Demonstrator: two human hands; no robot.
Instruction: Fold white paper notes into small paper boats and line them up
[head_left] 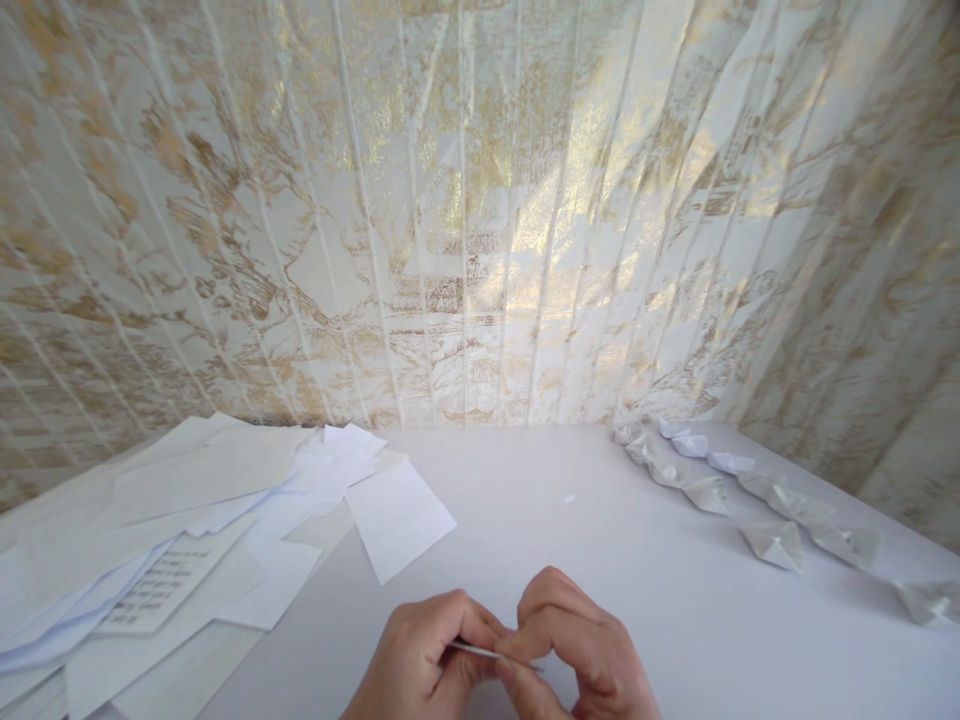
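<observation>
Close to the near edge of the view, my left hand (435, 655) and my right hand (574, 645) meet over the white table. Between them is a small folded piece of paper (476, 650), seen almost edge-on as a thin pale strip. Thumb and fingers of each hand pinch it, and most of it is hidden behind them. A thin tip of the paper sticks out below my right fingers. How it is folded I cannot make out.
Loose white sheets (202, 480) lie in a spread heap on the left, some printed. One square sheet (401, 520) lies nearest my hands. Folded paper boats (772, 545) stand in rows at the right. A paper scrap (569, 498) lies mid-table (510, 470). A patterned curtain (465, 250) hangs behind.
</observation>
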